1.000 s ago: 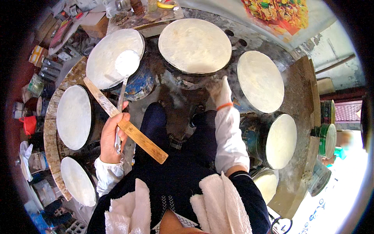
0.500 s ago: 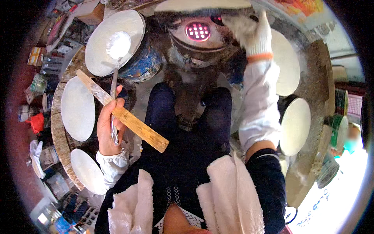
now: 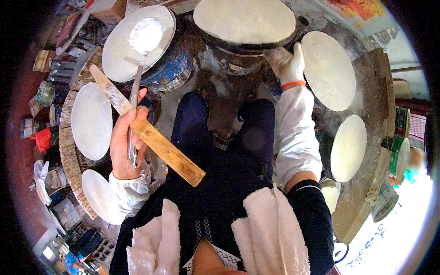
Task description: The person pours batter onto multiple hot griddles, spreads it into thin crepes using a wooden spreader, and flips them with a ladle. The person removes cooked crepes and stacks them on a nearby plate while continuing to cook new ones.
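Observation:
My left hand is bare and closed around two things at once. One is a flat wooden strip, slanting down to the right. The other is a metal ladle, whose bowl rests on the pale batter round at the far left. My right hand, in a soiled white work glove with an orange cuff, is just below the right end of the far middle griddle. Its thumb stands apart from its partly blurred fingers, and I see nothing in it. A pale round covers that griddle.
More pale rounds lie along the curved bench: two at left and several at right. A blue, batter-streaked bucket stands under the far-left round. Cans and a red item are beyond the bench at left. A green can is at right.
The far middle griddle, tilted up with glowing pink-red holes showing beneath, now lies lowered over them. My right hand has come down and toward me from its edge. My left hand keeps its hold.

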A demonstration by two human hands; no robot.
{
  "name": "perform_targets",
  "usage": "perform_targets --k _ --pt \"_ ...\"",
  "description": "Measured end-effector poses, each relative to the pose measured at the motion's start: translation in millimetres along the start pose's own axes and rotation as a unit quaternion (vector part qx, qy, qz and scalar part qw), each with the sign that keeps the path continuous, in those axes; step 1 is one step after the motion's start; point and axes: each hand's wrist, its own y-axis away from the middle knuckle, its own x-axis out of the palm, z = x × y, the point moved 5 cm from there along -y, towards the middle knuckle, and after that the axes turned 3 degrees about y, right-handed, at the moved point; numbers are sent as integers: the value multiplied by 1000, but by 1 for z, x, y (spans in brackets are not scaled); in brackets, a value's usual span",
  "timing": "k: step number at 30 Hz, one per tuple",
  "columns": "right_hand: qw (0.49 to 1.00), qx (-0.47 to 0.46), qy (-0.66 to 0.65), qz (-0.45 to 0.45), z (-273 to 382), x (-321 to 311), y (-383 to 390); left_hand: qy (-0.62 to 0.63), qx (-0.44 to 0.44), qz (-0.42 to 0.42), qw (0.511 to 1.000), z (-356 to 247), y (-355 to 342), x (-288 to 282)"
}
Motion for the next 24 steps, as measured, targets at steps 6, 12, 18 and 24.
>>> perform_targets --k 6,12,18,24 --pt "999 22 17 -39 -20 -47 -9 -22 -8 12 1000 5 -1 8" --pt "993 38 79 -79 -25 -69 -4 4 -45 24 999 4 -1 13" --pt "995 52 58 -61 -48 -113 41 175 -61 164 969 -36 20 7" --pt "987 88 96 -95 -78 -178 121 97 8 25 995 -29 2 -26"
